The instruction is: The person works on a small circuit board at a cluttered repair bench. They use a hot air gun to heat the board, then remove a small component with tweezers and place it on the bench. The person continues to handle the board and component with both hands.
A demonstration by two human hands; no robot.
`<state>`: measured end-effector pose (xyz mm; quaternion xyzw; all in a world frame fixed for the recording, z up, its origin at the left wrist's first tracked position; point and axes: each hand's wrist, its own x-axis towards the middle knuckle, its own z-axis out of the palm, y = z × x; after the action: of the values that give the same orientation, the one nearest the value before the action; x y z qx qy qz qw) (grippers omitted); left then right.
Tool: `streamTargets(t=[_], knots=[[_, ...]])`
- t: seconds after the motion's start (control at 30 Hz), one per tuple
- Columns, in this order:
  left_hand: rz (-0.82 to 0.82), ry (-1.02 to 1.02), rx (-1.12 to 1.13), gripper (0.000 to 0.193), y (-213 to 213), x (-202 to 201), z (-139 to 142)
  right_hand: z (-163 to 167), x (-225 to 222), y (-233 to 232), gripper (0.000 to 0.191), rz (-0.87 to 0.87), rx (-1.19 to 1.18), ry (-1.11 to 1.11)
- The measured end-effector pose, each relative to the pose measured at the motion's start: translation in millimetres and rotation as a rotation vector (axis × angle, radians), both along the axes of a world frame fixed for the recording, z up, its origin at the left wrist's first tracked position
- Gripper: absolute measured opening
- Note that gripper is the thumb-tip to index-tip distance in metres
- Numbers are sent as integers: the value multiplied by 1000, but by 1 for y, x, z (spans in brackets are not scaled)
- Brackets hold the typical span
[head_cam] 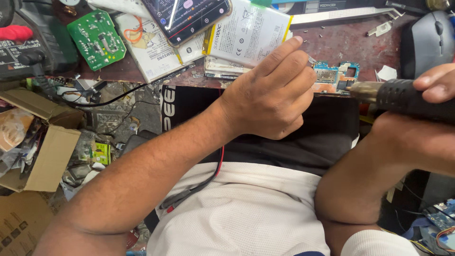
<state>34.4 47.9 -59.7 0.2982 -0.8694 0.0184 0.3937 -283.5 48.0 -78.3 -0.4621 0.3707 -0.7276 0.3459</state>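
At the far left an open cardboard box (45, 151) of scrap parts is sitting at nine o'clock, and a green circuit board (96, 40) is lying at about eleven o'clock on the worn red-brown bench (350, 42). Moving right, flat white phone batteries (246, 31) are lying side by side at twelve o'clock, with a smartphone (187, 16) resting across them, its screen lit. The left hand (270, 95) is reaching in over a black mat (327, 128) near the centre, fingers curled shut as if pinching a fine tool whose small metal tip is just showing beside the forefinger; what that tool is cannot be told. It is pressing toward the small blue phone motherboard (337, 77), which is lying at one o'clock from the hand, on the mat's far edge. At three o'clock the right hand (433, 102) is wrapped tight around the black barrel of a hot-air rework gun (405, 97), whose brass nozzle is pointing leftward, its mouth just beside the board's right end. A dark computer mouse (426, 40) is resting at two o'clock. By the look of it, the heating step is under way on a component, and the next move seems to call for a steady nozzle and a gentle lift with the left hand's tip once the solder is flowing.
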Motion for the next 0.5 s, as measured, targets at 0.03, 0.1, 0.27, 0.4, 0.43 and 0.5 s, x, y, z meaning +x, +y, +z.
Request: streamTargets(t=[0.03,0.1,0.27,0.4,0.43,0.5], knots=[[0,-1,1,18,0,0,0,0,1,-1,52,-4,-13,0],[1,-7,7,17,0,0,1,0,3,-3,55,-41,-48,-1],[3,20,-9,17,0,0,1,2,11,-1,53,-48,-45,-5],[-2,-10,18,16,0,-1,1,5,13,-2,55,-44,-113,65],[-5,-3,17,15,0,-1,1,6,13,-2,56,-44,-120,87],[-7,6,14,14,0,-1,0,8,13,-2,57,-46,-99,118]])
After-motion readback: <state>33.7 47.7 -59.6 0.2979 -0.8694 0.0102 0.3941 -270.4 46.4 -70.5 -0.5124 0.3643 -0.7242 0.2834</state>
